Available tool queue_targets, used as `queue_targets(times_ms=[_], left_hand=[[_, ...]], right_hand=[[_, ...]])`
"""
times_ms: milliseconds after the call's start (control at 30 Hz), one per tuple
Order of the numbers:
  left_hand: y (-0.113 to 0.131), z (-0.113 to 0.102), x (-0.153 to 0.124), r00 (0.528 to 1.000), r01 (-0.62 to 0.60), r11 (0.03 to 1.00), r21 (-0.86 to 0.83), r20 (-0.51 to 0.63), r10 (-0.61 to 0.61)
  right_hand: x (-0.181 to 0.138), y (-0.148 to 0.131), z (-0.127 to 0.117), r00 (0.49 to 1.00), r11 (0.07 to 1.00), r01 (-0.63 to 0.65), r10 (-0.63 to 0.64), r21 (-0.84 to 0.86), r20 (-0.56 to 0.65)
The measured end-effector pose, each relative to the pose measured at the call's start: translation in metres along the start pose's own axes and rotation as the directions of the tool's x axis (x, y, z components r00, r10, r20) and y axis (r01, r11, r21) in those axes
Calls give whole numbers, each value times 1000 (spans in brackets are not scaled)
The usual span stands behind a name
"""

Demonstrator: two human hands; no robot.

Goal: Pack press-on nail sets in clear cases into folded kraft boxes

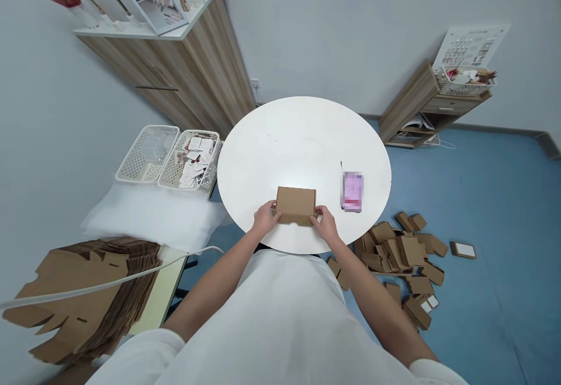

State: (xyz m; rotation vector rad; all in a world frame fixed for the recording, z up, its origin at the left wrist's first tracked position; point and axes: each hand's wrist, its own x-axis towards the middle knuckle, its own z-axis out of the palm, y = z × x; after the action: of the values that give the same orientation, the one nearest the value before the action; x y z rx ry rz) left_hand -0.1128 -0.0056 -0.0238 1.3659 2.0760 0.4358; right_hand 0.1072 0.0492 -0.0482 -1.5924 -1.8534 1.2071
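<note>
A small closed brown cardboard box (295, 204) rests near the front edge of the round white table (302, 145). My left hand (265, 217) grips its left end with fingers curled round the corner. My right hand (325, 222) grips its right end the same way. A pink and white blurred flat object (353, 191) lies on the table to the right of the box, apart from both hands.
A stack of flat brown cardboard blanks (87, 291) lies at my lower left. Two white baskets (173, 156) stand left of the table, one holding small cards. Several folded brown boxes (403, 256) are piled on the blue floor at right. Wooden cabinets (188, 63) stand against the wall.
</note>
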Motion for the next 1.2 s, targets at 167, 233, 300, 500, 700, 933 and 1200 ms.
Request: queue_targets(times_ms=[167, 233, 300, 500, 700, 933, 1200], left_hand=[[-5, 1, -2, 1000, 1, 996, 94, -18, 1], [-10, 2, -1, 1000, -20, 994, 105, -7, 21], [-15, 2, 0, 999, -52, 994, 98, 10, 52], [-19, 1, 3, 996, -84, 993, 79, 27, 82], [-24, -8, 0, 980, -196, 978, -68, 27, 198], [-23, -29, -3, 913, -403, 907, -121, 18, 408], [-11, -53, 18, 944, -327, 945, 9, 41, 326]], right_hand=[[-7, 4, 7, 997, 996, -15, 9, -84, -73], [-10, 4, 8, 996, 994, -22, 13, -103, -85], [-12, 3, 9, 995, 992, -36, 24, -120, -98], [-17, -8, 13, 981, 981, -117, 90, -154, -173], [-25, -32, 13, 950, 981, -183, 162, -59, -265], [-28, -59, 5, 920, 955, -295, 291, 25, -263], [-17, -75, -8, 975, 977, -171, 187, 130, -122]])
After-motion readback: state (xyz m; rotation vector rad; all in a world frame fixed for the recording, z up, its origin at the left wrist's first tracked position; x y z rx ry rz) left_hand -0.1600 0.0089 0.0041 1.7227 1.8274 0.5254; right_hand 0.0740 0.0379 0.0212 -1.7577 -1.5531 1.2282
